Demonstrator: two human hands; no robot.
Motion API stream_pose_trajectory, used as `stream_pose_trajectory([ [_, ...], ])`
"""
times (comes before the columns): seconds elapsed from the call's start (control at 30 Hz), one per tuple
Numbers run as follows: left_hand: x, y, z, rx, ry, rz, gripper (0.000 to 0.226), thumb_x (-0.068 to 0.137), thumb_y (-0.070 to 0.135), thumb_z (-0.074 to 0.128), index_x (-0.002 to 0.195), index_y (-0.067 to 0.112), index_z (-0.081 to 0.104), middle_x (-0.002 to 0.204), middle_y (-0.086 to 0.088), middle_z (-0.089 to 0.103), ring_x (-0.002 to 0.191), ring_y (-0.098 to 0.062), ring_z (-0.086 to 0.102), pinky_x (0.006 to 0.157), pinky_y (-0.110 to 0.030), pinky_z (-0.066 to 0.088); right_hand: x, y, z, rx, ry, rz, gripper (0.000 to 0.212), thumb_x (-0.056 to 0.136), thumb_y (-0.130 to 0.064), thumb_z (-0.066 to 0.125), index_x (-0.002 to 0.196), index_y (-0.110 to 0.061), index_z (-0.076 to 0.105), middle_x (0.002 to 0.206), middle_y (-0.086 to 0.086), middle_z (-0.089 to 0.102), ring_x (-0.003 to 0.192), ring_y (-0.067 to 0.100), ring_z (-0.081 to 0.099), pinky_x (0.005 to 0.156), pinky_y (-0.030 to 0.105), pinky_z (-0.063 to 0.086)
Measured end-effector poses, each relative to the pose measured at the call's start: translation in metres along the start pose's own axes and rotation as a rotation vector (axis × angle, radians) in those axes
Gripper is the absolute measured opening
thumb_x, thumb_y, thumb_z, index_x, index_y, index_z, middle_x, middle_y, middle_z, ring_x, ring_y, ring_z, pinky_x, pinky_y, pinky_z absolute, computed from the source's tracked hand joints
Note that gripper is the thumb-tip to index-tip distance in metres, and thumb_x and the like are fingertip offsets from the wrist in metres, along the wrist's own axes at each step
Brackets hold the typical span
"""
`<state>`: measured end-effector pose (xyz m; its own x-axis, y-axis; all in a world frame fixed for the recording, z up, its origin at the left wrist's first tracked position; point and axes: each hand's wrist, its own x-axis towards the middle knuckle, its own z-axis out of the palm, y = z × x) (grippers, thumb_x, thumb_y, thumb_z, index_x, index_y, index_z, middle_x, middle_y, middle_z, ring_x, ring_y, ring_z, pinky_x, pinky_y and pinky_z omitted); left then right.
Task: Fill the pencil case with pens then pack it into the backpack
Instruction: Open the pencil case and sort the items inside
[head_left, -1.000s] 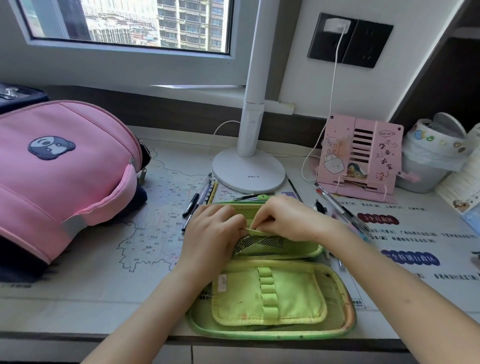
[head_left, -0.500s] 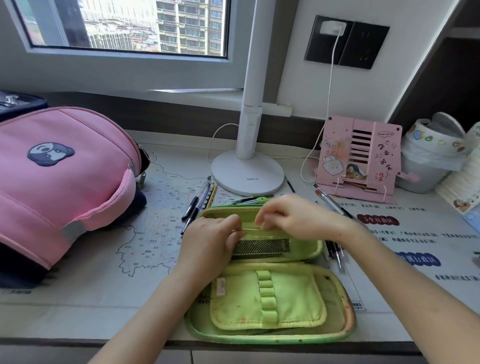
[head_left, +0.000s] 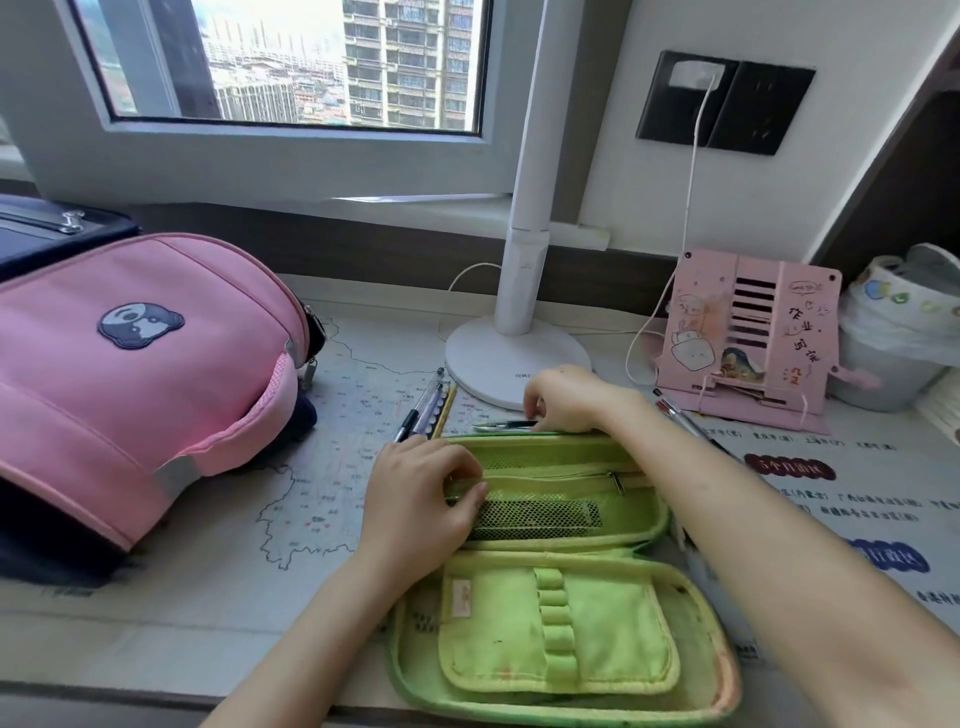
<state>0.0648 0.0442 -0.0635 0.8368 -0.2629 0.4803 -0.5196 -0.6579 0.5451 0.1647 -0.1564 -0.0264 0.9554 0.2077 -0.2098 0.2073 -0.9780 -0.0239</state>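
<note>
1. Two hands (head_left: 415, 499) of mine are at the green pencil case (head_left: 561, 571), which lies open on the desk (head_left: 208, 597), near and centre; my left hand presses its mesh pocket, fingers curled against the fabric, gripping nothing I can make out.
2. My right hand (head_left: 566, 397) is just beyond the case's far edge, fingers pinched on a dark pen (head_left: 506, 425) lying there.
3. Several more pens (head_left: 426, 405) lie left of it, near the white lamp base (head_left: 514, 358); others (head_left: 685, 421) lie to the right.
4. The pink backpack (head_left: 140, 374) lies far left, apart from the case.
</note>
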Motion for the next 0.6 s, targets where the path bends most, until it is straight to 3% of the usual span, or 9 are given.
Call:
stream_pose_trajectory([
  [0.13,0.000,0.000,0.000,-0.014,-0.020,0.001,0.011,0.069,0.026,0.076,0.069,0.023,0.066,0.068,0.014,0.063,0.069,-0.009,0.051,0.069,-0.029,0.039,-0.006,0.005,0.003,0.118,0.023,-0.023,0.012,0.078,-0.013,0.068,0.077,-0.021,0.059,0.081,-0.003,0.059,0.080,0.018,0.054,0.068,0.026,0.042],
  [0.3,0.001,0.001,-0.003,-0.042,-0.010,-0.001,0.011,0.068,0.024,0.077,0.068,0.021,0.066,0.068,0.014,0.062,0.069,-0.011,0.053,0.070,-0.032,0.042,-0.026,0.005,-0.010,0.376,0.240,0.020,0.015,0.071,-0.017,0.078,0.083,-0.011,0.072,0.073,0.000,0.066,0.068,0.014,0.059,0.065,0.029,0.049],
  [0.37,0.001,0.001,-0.003,-0.048,-0.011,0.000,0.010,0.069,0.023,0.077,0.068,0.020,0.067,0.068,0.012,0.063,0.070,-0.012,0.054,0.070,-0.033,0.042,-0.039,0.003,-0.018,0.543,0.296,0.022,0.016,0.070,-0.017,0.080,0.083,-0.012,0.073,0.070,-0.001,0.069,0.062,0.009,0.062,0.061,0.022,0.051],
  [0.47,0.000,0.002,-0.003,-0.059,-0.006,0.001,0.011,0.068,0.022,0.077,0.067,0.020,0.067,0.068,0.012,0.064,0.069,-0.012,0.054,0.069,-0.034,0.042,-0.061,-0.005,-0.026,0.686,0.260,-0.013,0.016,0.067,-0.019,0.082,0.081,-0.016,0.074,0.067,-0.010,0.070,0.057,-0.004,0.063,0.051,0.005,0.044],
  [0.6,-0.001,0.004,-0.006,-0.073,0.017,0.038,0.012,0.065,0.017,0.079,0.064,0.017,0.067,0.066,0.008,0.065,0.066,-0.013,0.053,0.065,-0.035,0.044,-0.079,-0.019,-0.020,0.588,0.180,-0.061,0.013,0.070,-0.023,0.080,0.081,-0.019,0.075,0.068,-0.013,0.070,0.061,-0.006,0.063,0.054,0.005,0.047],
])
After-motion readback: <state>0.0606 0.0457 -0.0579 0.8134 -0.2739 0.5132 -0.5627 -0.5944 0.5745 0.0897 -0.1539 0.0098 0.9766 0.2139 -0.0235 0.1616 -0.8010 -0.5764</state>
